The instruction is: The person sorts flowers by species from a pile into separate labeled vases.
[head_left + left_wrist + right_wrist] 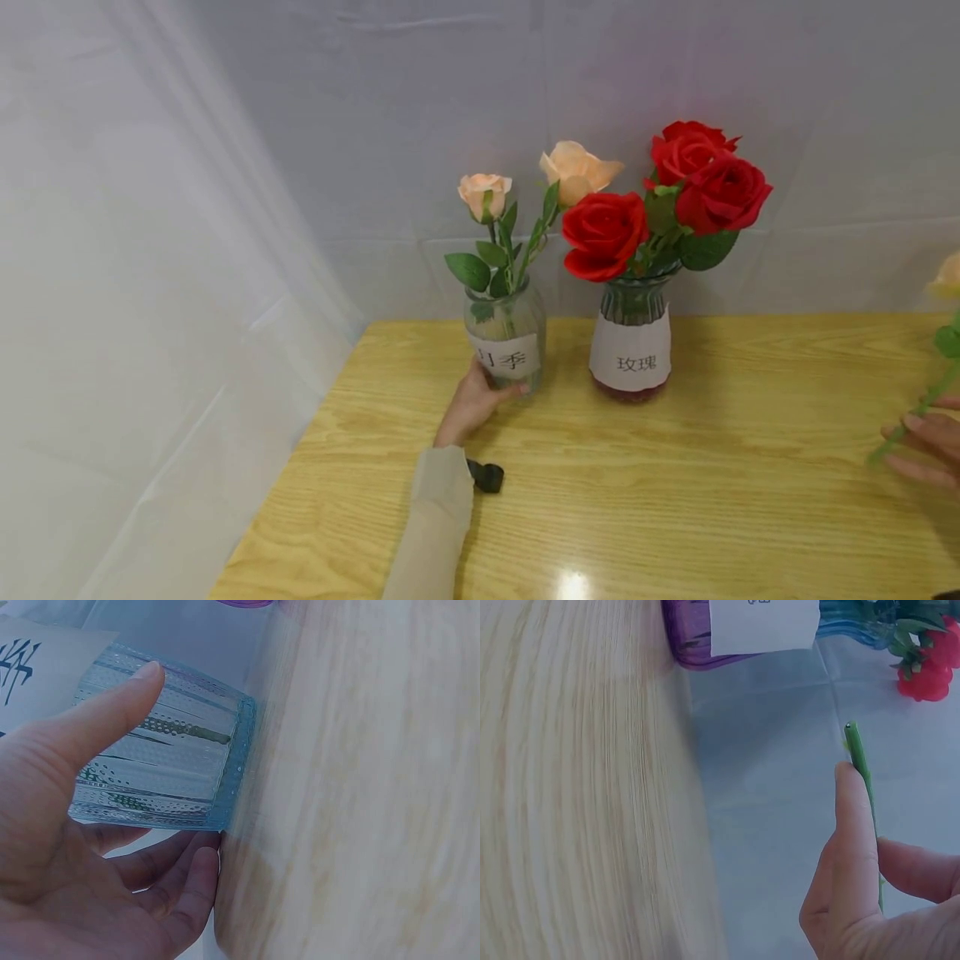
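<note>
My left hand holds a clear ribbed glass vase near its base. In the left wrist view the thumb lies across the glass and the fingers curve around below. This vase bears a white paper label and holds two peach roses, their stems inside the glass. At the right edge of the head view, my right hand pinches the green stem of a pale yellow-peach rose, whose bloom is partly cut off. The right wrist view shows the stem's bare lower end sticking out past the fingers.
Right of the clear vase stands a second vase, with a purplish base, a white label and several red roses. Both vases stand near the back edge of the wooden table. White sheeting hangs behind and to the left.
</note>
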Action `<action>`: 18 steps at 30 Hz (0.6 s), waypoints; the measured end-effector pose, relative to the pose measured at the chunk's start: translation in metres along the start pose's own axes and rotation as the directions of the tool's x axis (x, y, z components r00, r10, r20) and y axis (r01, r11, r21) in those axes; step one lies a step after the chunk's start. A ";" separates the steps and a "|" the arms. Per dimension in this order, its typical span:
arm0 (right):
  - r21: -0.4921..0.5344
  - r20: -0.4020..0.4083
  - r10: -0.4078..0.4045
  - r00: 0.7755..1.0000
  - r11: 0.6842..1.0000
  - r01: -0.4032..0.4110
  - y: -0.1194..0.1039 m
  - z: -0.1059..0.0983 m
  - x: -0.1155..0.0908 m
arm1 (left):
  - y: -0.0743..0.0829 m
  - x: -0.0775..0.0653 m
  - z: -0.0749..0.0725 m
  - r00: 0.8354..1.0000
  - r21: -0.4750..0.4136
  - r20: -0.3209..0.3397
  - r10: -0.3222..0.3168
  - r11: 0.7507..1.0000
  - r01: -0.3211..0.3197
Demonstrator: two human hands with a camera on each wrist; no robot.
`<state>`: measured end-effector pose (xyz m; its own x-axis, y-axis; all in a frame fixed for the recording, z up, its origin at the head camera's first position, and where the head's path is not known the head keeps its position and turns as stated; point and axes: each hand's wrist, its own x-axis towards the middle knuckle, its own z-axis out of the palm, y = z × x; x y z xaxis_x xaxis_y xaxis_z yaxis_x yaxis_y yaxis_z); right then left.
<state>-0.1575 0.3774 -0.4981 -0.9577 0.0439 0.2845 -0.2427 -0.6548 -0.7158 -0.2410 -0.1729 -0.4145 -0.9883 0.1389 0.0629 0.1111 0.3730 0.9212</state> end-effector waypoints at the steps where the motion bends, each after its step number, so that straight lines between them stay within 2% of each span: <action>1: 0.052 0.063 -0.017 0.998 0.999 0.014 0.001 0.007 0.000 | 0.000 0.000 0.000 1.000 -0.001 0.000 0.000 1.000 0.000; 3: 0.096 0.261 -0.109 0.959 0.992 0.087 0.004 0.017 0.002 | 0.000 0.000 0.000 1.000 0.003 0.000 0.000 1.000 0.000; 5: 0.233 0.342 -0.111 0.933 0.972 0.030 0.005 0.028 0.003 | -0.001 0.000 0.000 1.000 0.002 0.001 -0.002 1.000 0.002; 6: 0.268 0.383 -0.124 0.915 0.963 0.019 0.006 0.032 0.005 | -0.001 0.000 0.000 1.000 0.003 0.000 -0.004 1.000 0.004; 8: 0.346 0.382 -0.096 0.919 0.937 -0.047 0.006 0.039 0.006 | -0.001 0.001 0.000 1.000 0.003 0.000 -0.009 1.000 0.009; 10: 0.477 0.276 0.015 0.961 0.866 -0.151 0.003 0.046 0.007 | 0.000 0.001 0.000 1.000 0.002 0.000 -0.014 1.000 0.014; 12: 0.500 0.249 0.054 0.967 0.848 -0.177 0.003 0.051 0.009 | 0.000 0.001 0.001 1.000 0.007 -0.002 -0.012 1.000 0.012; 13: 0.533 0.216 0.110 0.970 0.819 -0.212 0.002 0.053 0.009 | 0.000 0.001 0.001 1.000 0.007 -0.002 -0.012 1.000 0.012; 15: 0.544 0.230 0.132 0.964 0.804 -0.240 0.003 0.058 0.010 | 0.000 0.001 0.001 1.000 0.005 -0.002 -0.011 1.000 0.011; 18: 0.479 0.215 0.141 0.966 0.847 -0.230 0.005 0.067 0.009 | 0.000 0.001 0.000 1.000 0.002 -0.001 -0.004 1.000 0.004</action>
<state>-0.1573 0.3241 -0.4561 -0.9266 -0.2122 0.3105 0.0893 -0.9262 -0.3663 -0.2419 -0.1723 -0.4147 -0.9888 0.1367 0.0592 0.1070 0.3757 0.9205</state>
